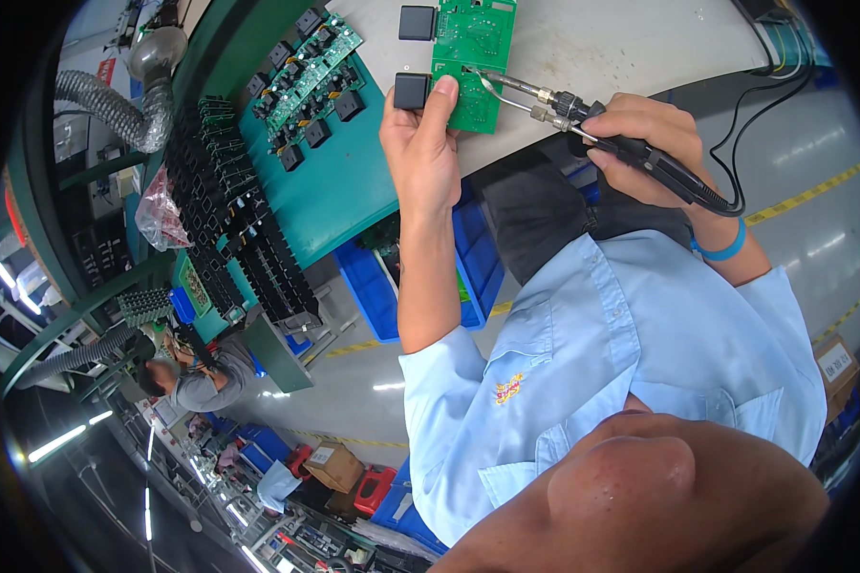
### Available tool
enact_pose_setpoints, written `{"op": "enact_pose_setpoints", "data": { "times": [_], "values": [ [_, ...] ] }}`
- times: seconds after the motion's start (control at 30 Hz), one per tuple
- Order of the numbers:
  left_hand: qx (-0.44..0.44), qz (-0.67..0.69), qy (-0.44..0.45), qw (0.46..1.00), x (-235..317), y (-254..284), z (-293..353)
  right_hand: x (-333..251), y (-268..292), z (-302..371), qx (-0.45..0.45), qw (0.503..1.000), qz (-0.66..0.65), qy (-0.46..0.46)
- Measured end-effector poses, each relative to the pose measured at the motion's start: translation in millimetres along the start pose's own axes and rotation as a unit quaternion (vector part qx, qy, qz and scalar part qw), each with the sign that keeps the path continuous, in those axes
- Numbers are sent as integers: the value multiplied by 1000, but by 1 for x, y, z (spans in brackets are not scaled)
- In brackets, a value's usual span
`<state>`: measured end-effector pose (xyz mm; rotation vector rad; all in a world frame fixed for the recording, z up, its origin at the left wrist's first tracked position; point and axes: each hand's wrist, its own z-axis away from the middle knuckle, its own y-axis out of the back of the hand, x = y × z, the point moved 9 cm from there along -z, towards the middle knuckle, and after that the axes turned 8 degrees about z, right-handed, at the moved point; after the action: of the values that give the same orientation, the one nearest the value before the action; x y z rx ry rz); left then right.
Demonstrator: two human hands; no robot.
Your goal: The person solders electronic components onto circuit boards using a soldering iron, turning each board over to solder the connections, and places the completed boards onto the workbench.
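Since the green circuit board (490, 43) on the pale worktop (631, 43) in the head view looks light, stiff and easily damaged, it should be held by its rim. With its forearm reaching straight up the picture, the left hand (422, 153) grasps the board's edge, thumb on top; the right hand (652, 138), angled inward, grips the soldering tool (640, 160) by its black handle.

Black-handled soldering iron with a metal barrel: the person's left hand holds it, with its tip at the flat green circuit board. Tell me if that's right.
Wrong hand: in the head view, the right hand holds the black-handled soldering iron, its tip at the flat green circuit board.
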<state>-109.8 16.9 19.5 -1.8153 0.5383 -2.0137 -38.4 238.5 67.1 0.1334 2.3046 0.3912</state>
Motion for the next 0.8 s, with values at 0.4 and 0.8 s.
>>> {"op": "enact_pose_setpoints", "data": {
  "times": [0.4, 0.8],
  "values": [
    [-8, -51, -16, 999, 1, 0, 1, 2, 3, -6, 10, 1000, 10, -2],
    [-39, -95, -27, 994, 6, -7, 4, 0, -4, -11, -7, 1000, -11, 19]
  ]
}}
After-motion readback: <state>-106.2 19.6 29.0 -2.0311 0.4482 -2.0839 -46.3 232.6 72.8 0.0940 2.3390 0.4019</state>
